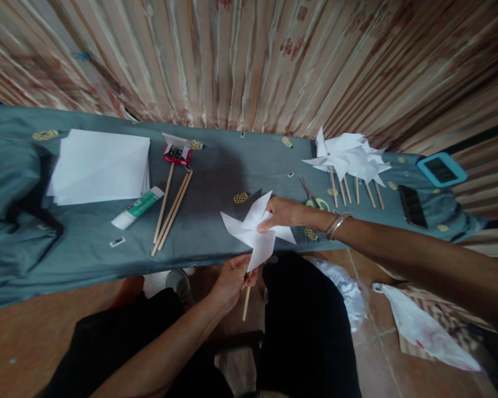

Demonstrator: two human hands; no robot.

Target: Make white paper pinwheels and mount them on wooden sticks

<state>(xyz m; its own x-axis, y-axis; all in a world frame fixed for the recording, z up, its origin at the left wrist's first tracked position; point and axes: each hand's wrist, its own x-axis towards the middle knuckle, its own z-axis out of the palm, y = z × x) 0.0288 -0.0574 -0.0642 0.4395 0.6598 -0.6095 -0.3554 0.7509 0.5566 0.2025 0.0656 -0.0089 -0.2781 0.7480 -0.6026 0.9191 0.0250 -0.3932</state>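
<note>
A white paper pinwheel on a thin wooden stick is held over the table's front edge. My left hand is wrapped round the stick just below the blades. With the thumb at the pinwheel's centre, my right hand grips the paper from the right side; its fingers are partly hidden behind the blades. Whatever fastens the centre is covered by the thumb. Green-handled scissors lie just beyond my right wrist.
On the cloth-covered table lie a paper stack, a glue tube, several wooden sticks and an open red box of small dark pieces. Finished pinwheels, a phone and a blue-framed device are on the right.
</note>
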